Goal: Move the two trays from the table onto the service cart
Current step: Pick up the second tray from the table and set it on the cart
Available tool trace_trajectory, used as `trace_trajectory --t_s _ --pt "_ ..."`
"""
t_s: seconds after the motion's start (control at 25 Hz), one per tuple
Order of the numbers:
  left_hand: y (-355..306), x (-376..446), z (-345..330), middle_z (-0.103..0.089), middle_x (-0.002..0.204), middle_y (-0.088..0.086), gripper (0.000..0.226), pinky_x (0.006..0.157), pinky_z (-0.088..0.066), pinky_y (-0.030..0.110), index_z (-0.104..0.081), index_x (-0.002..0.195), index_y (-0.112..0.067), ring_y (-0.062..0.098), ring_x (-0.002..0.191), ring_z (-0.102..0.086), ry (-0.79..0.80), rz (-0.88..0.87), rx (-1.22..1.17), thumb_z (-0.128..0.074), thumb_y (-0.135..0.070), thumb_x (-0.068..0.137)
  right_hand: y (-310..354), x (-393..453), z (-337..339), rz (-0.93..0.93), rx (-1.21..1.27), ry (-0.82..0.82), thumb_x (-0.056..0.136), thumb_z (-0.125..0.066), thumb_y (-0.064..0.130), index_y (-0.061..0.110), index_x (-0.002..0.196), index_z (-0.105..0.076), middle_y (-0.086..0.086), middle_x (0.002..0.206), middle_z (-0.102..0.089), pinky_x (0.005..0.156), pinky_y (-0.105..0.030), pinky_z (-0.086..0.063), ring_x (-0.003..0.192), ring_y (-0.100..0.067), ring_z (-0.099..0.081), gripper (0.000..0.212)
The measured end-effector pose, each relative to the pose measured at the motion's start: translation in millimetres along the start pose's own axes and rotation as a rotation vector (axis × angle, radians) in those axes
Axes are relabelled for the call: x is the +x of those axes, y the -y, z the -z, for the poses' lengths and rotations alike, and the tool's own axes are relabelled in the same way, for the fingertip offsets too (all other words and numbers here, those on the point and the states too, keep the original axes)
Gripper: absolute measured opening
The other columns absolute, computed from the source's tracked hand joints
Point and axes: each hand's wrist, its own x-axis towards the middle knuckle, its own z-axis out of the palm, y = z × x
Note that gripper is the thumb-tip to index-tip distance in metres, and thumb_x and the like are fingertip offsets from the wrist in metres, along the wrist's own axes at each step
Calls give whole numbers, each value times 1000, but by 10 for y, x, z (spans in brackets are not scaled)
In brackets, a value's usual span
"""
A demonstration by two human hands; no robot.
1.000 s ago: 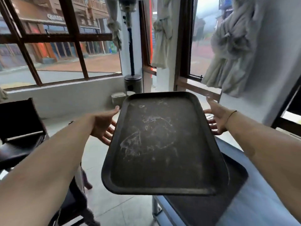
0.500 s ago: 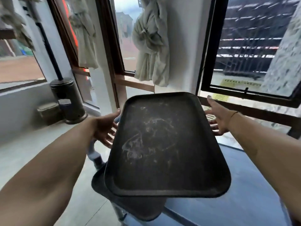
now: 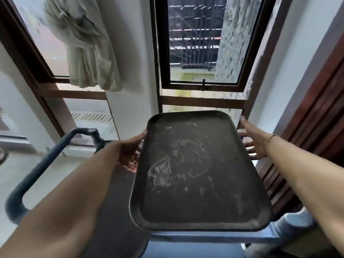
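I hold a dark, scuffed tray [image 3: 195, 174] level in the air, its long side pointing away from me. My left hand [image 3: 130, 148] grips the tray's left rim, thumb on top and fingers underneath. On the right rim my right hand [image 3: 251, 141] grips the same way, fingers spread below. The tray hangs over the blue service cart [image 3: 204, 239]. A second dark tray [image 3: 119, 205] lies on the cart's top, below and left of the held one, partly hidden by my left forearm.
The cart's curved blue handle [image 3: 46, 161] rises at the left. Straight ahead are a white wall and dark-framed windows [image 3: 201, 53] with a tied curtain [image 3: 87, 53]. A brown slatted panel [image 3: 307, 146] stands close on the right. Pale floor [image 3: 28, 174] shows at the left.
My view and the held tray have swung right, from the chair and street windows to the cart. The cart handle has come into view, and the tray now sits right of the second tray.
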Motion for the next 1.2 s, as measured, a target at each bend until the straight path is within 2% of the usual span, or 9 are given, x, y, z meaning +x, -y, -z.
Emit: trace_trajectory --t_s 0.08,0.32,0.56,0.68,0.76,0.84,0.96,1.04,1.2 --pt "-21 194 -170 -66 103 18 110 88 -52 47 -56 127 2 32 90 -63 48 9 48 -27 -91 75 -172 71 161 -32 16 -38 70 -32 93 29 117 -63 -10 102 -60 78 -36 -46 86 -25 -58 85" --pt "67 694 -611 -64 117 20 111 93 -52 48 -62 122 -1 34 101 -62 94 62 129 -25 -94 73 -672 347 381 -91 66 -64 75 -30 90 31 112 -61 -7 100 -58 63 -32 -42 80 -23 -57 76" --pt "299 1053 -901 -51 104 15 92 82 -52 43 -57 103 -10 30 94 -55 69 151 72 -25 -91 76 -1041 665 362 -154 9 -27 75 -27 90 35 95 -59 -6 83 -57 47 -23 -42 58 -17 -51 67" --pt "436 1179 -1046 -46 81 8 82 76 -47 37 -47 92 -16 24 76 -49 51 215 42 -26 -93 74 -1231 800 353 -215 -11 11 73 -28 91 29 100 -59 -9 90 -60 53 -28 -45 68 -21 -57 74" --pt "538 1279 -1133 -42 73 6 81 74 -46 36 -46 88 -16 22 68 -47 35 239 45 -26 -92 74 -1352 874 359 -244 -14 22 74 -28 91 25 105 -61 -9 86 -59 56 -30 -45 66 -21 -56 80" --pt "643 1377 -1197 -44 76 8 85 77 -47 38 -49 92 -12 24 74 -49 18 242 56 -22 -91 76 -1454 916 356 -264 -24 28 74 -27 91 24 117 -58 -8 80 -54 54 -30 -41 62 -20 -50 85" --pt "731 1490 -1250 -54 100 15 94 87 -49 43 -57 108 -8 30 95 -55 11 224 61 -20 -90 78 -1545 956 364 -275 -44 37 75 -24 90 28 127 -52 -6 76 -50 50 -30 -37 59 -18 -46 85" --pt "777 1513 -1277 -57 110 17 99 92 -50 46 -59 115 -5 33 102 -57 9 237 56 -23 -89 78 -1592 974 358 -279 -57 39 76 -23 90 27 129 -51 -5 75 -47 49 -30 -35 60 -18 -45 87" --pt "834 1547 -1307 -59 116 18 103 79 -54 43 -57 128 -4 33 102 -60 12 248 81 -22 -88 79 -1670 1033 331 -277 -57 36 77 -22 89 25 126 -54 -5 75 -48 50 -30 -38 59 -16 -45 87"
